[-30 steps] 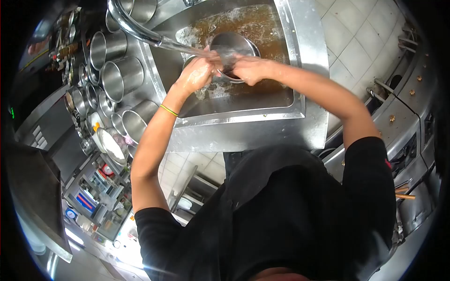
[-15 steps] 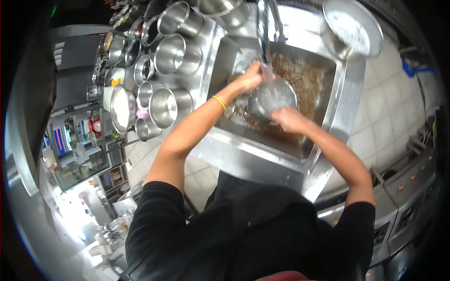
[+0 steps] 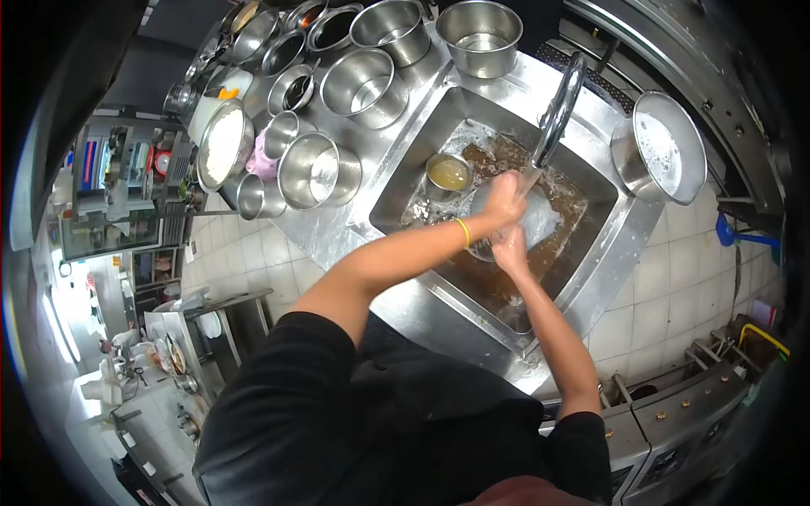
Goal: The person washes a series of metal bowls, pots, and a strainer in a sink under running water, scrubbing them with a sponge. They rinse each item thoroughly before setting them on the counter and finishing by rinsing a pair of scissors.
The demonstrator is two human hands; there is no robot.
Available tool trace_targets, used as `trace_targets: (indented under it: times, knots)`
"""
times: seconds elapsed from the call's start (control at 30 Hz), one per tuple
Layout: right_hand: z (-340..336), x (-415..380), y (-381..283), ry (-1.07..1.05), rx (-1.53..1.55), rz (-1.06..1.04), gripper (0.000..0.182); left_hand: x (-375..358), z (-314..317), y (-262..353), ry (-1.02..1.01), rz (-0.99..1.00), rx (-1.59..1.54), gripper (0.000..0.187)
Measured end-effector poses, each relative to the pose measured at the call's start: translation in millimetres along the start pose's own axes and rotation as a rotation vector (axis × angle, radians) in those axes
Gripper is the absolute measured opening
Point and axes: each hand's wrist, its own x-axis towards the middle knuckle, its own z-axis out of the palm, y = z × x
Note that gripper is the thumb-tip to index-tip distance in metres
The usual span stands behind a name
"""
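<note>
My left hand (image 3: pixel 505 200), with a yellow band on its wrist, is closed beside the running water of the tap (image 3: pixel 557 118). My right hand (image 3: pixel 509 248) is closed just below it, the two almost touching. Whatever the fingers hold is hidden. Under and behind both hands is a round metal pot (image 3: pixel 544 221) with water in it, partly covered by them. The pot sits in the sink (image 3: pixel 582 282), where brown, sudsy water lies. To the left of my hands, a small metal pot (image 3: pixel 448 175) holds yellowish liquid.
Several steel pots (image 3: pixel 364 88) crowd the counter left of the sink, along with a bowl of white contents (image 3: pixel 224 147). A large pot (image 3: pixel 658 148) stands on the right rim. Stove units (image 3: pixel 675 413) are at the lower right, past the tiled floor (image 3: pixel 666 287).
The view has shifted and turned. My hands, apart on either side of the pot before, are now close together over it. The small pot of yellowish liquid is now in plain sight.
</note>
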Motion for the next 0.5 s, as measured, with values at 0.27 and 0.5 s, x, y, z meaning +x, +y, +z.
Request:
trace_targets:
  times: [0.27, 0.5]
  knots:
    - [-4.1, -12.2, -10.5, -0.282, -0.134, -0.388, 0.033, 25.1, -15.7, -12.0, -0.261, -0.348, -0.035, 0.016]
    - [-1.2, -13.6, 6.3, -0.355, -0.047, -0.184, 0.013, 21.5, -31.4, -25.3, -0.399, -0.473, 0.183, 0.044]
